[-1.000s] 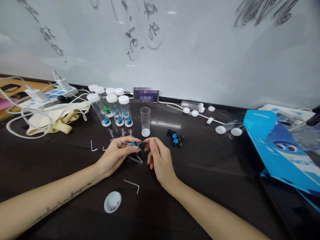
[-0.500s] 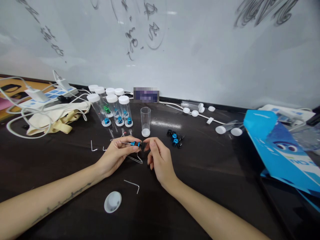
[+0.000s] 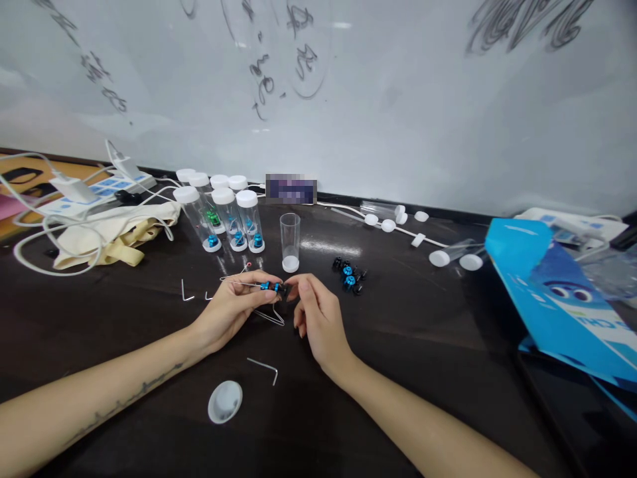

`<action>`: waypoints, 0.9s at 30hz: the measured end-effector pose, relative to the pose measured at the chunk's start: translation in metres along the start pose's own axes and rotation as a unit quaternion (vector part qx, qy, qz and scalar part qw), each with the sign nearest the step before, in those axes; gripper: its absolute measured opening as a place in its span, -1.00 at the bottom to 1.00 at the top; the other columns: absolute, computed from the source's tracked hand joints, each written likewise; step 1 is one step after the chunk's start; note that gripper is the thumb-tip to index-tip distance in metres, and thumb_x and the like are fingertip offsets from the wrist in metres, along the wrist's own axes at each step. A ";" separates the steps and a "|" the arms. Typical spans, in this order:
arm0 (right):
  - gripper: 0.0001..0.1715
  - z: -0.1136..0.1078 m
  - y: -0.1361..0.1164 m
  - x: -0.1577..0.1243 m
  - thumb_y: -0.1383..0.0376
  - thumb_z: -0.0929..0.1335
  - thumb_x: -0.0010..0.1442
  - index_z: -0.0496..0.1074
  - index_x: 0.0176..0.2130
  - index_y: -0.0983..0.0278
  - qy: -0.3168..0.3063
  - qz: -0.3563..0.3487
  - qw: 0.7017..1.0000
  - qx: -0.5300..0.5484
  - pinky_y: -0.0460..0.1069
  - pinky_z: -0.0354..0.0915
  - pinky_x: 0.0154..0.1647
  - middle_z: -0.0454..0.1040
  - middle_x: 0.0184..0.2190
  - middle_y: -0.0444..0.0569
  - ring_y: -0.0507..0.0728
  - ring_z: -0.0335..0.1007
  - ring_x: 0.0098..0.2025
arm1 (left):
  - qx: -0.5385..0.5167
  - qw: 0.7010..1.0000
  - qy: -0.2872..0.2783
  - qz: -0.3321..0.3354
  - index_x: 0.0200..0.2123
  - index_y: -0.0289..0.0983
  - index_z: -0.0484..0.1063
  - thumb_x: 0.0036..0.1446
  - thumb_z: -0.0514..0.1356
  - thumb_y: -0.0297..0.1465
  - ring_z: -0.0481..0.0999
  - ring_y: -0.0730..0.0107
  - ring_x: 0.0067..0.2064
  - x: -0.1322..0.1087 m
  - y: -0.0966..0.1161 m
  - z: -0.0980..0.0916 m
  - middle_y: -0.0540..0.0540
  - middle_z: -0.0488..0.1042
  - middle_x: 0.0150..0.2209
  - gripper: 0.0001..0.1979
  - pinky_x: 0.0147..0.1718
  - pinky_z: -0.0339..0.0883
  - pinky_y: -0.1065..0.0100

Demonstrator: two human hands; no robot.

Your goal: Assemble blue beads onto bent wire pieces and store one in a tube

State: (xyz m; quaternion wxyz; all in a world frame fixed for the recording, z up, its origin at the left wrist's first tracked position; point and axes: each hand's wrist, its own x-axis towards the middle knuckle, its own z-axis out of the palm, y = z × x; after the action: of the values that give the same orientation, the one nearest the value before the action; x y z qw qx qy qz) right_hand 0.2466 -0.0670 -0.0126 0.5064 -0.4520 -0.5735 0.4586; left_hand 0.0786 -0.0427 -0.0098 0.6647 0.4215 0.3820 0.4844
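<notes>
My left hand pinches a small blue and black metal part between thumb and fingers. A thin bent wire runs from the hand, with one end below the fingers and a small red-tipped end above them. My right hand has its fingers curled, with the fingertips at the black right end of the part. Beyond the hands stands an uncapped clear tube with a white base. Several more blue and black parts lie to the right. An L-shaped hex key lies nearer to me.
A small white cap holding tiny dark bits sits in front. Several white-capped tubes stand at the back left. Another hex key lies left. A cloth bag and cables are far left; a blue bag is right.
My right fingertips have come slightly closer to the black end of the part. Otherwise almost nothing has moved.
</notes>
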 end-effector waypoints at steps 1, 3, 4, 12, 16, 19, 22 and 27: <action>-0.55 0.000 0.000 0.000 0.05 0.14 0.39 0.45 -0.18 0.24 -0.001 -0.001 1.000 -0.001 -0.18 0.10 -0.70 0.37 -0.40 -0.13 -0.08 0.20 -0.63 | 0.000 1.000 -0.002 0.000 -0.28 -0.29 0.63 -0.06 0.41 -0.54 0.60 0.47 -0.34 0.000 0.000 0.000 -0.06 0.65 -0.38 -0.79 -0.26 0.46 0.55; -0.55 0.000 0.000 0.000 0.05 0.14 0.39 0.46 -0.19 0.24 -0.002 -0.001 1.000 0.000 -0.18 0.09 -0.70 0.37 -0.40 -0.13 -0.08 0.19 -0.63 | -0.002 1.000 -0.004 0.002 -0.28 -0.29 0.63 -0.06 0.41 -0.54 0.60 0.47 -0.34 0.000 -0.001 0.000 -0.06 0.65 -0.38 -0.79 -0.26 0.46 0.56; -0.55 0.000 0.000 0.000 0.05 0.14 0.40 0.46 -0.18 0.24 -0.001 -0.001 1.000 0.002 -0.18 0.09 -0.71 0.37 -0.40 -0.13 -0.08 0.19 -0.63 | -0.002 1.000 -0.004 0.003 -0.28 -0.29 0.63 -0.06 0.41 -0.55 0.60 0.48 -0.34 0.000 -0.001 0.000 -0.06 0.64 -0.38 -0.79 -0.25 0.46 0.56; -0.56 0.000 0.000 -0.001 0.05 0.13 0.40 0.44 -0.18 0.23 0.003 0.004 1.000 0.000 -0.17 0.11 -0.69 0.37 -0.41 -0.14 -0.07 0.20 -0.63 | -0.004 1.000 -0.014 0.001 -0.27 -0.30 0.62 -0.04 0.40 -0.54 0.60 0.51 -0.33 0.000 0.000 0.000 -0.05 0.65 -0.37 -0.80 -0.25 0.44 0.61; -0.57 0.000 0.000 -0.001 0.06 0.13 0.40 0.43 -0.19 0.24 0.000 0.005 1.000 -0.001 -0.18 0.09 -0.69 0.37 -0.40 -0.14 -0.08 0.19 -0.63 | -0.005 1.000 -0.013 0.001 -0.26 -0.31 0.62 -0.04 0.41 -0.54 0.60 0.51 -0.33 0.000 -0.001 -0.002 -0.05 0.65 -0.37 -0.80 -0.25 0.44 0.61; -0.58 0.000 0.001 0.000 0.06 0.14 0.40 0.41 -0.20 0.25 0.003 0.007 1.000 0.004 -0.18 0.09 -0.69 0.37 -0.40 -0.13 -0.09 0.19 -0.63 | -0.006 1.000 -0.013 0.000 -0.26 -0.31 0.62 -0.04 0.41 -0.54 0.61 0.51 -0.33 0.000 -0.002 -0.002 -0.05 0.65 -0.37 -0.79 -0.25 0.44 0.61; -0.60 0.000 0.001 0.000 0.06 0.14 0.40 0.41 -0.19 0.24 0.000 0.002 1.000 0.005 -0.19 0.09 -0.69 0.37 -0.39 -0.13 -0.09 0.20 -0.62 | -0.006 1.000 -0.011 0.001 -0.26 -0.31 0.62 -0.04 0.41 -0.54 0.61 0.51 -0.34 0.000 -0.001 -0.002 -0.05 0.65 -0.38 -0.79 -0.26 0.45 0.60; -0.60 0.000 0.001 0.001 0.07 0.15 0.40 0.43 -0.16 0.23 -0.003 -0.001 1.000 0.006 -0.19 0.08 -0.70 0.36 -0.40 -0.14 -0.10 0.19 -0.62 | -0.009 1.000 -0.010 0.004 -0.28 -0.32 0.62 -0.06 0.42 -0.54 0.60 0.51 -0.35 0.001 0.000 0.000 -0.05 0.65 -0.38 -0.79 -0.27 0.45 0.60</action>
State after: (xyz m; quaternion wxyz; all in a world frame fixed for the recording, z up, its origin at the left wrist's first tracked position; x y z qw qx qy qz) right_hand 0.2470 -0.0661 -0.0130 0.5076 -0.4469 -0.5727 0.4632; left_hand 0.0790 -0.0416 -0.0097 0.6700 0.4221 0.3695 0.4862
